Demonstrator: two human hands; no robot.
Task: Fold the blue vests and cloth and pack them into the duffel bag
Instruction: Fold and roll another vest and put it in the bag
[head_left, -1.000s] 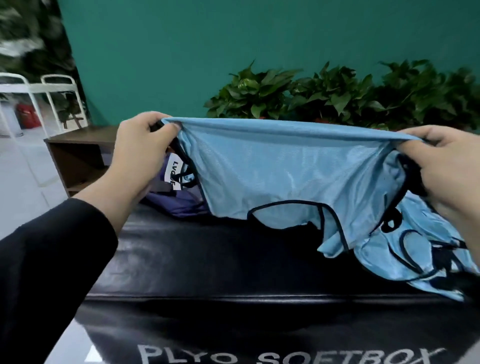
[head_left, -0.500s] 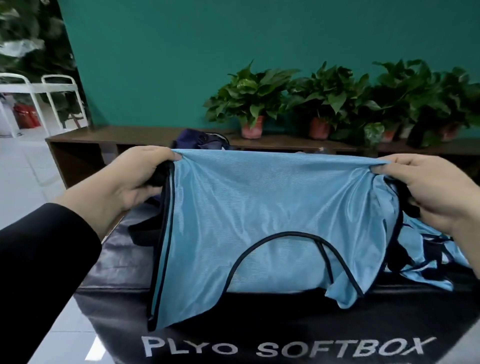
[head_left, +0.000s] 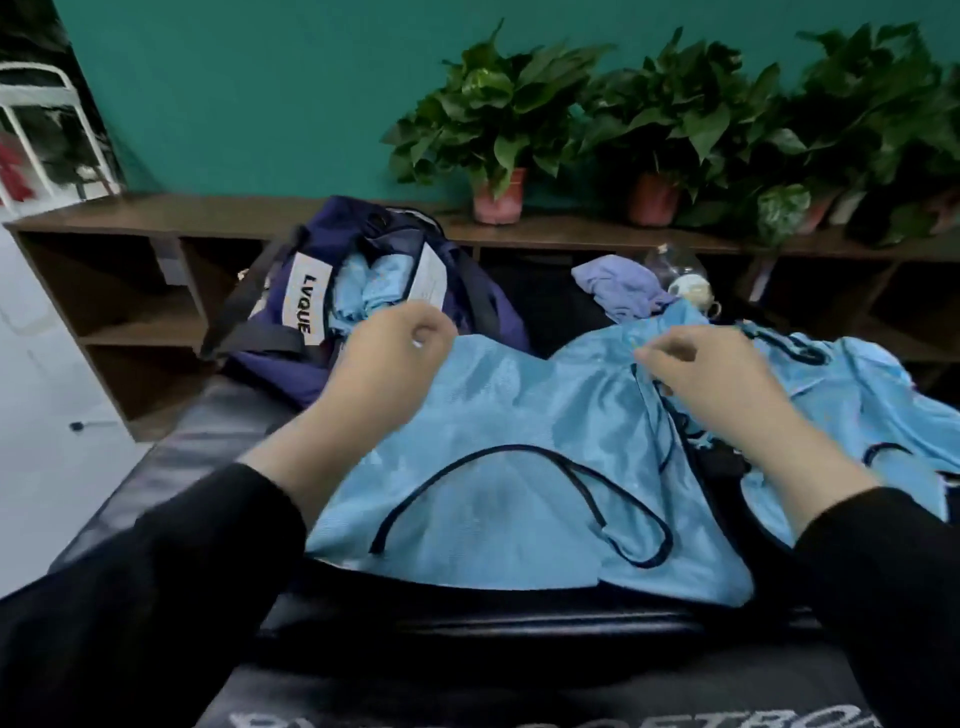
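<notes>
Since half a second ago the blue vest (head_left: 498, 467) has come down from being held up stretched in the air and is now lying spread on the black worktop (head_left: 208, 447), its far edge pulled toward the bag. The left hand (head_left: 384, 364) is curling its fingers round the vest's far left corner; the right hand (head_left: 711, 384) is pinching the far right corner, where the fabric is bunching. Just beyond the left hand the navy duffel bag (head_left: 291, 291) is sitting open with folded blue fabric already inside. To the right of the right hand more blue vests (head_left: 857, 384) are lying in a loose heap, and beyond it a small lilac-blue cloth (head_left: 618, 286) is waiting. The person seems to be laying this vest flat for folding. The next move probably calls for bringing the gripped corners over toward the near hem, keeping the slippery mesh smooth and square.
</notes>
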